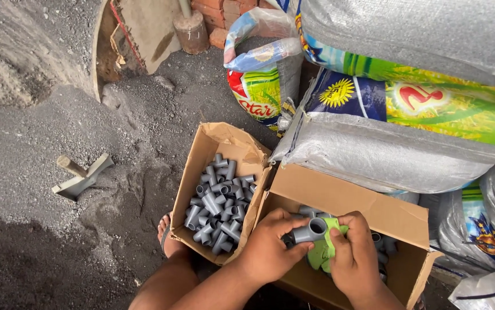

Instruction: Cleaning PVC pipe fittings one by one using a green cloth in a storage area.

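Green tool [323,251] mostly hidden btw both hands, w/ left hand [267,247] closed on grey pipe fitting [310,231] and right hand [353,255] wrapped round tool, over the right cardboard box [345,201].

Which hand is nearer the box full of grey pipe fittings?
Left. The left hand is just beside the fittings box; the right hand is farther away, over the other box.

Grey gritty dirt floor [58,143], daylight. Red bricks [218,14] at top. Stacked woven sacks [408,143] on right, silver-grey and printed green-yellow. Wooden scrap [81,177] lying on ground at left.
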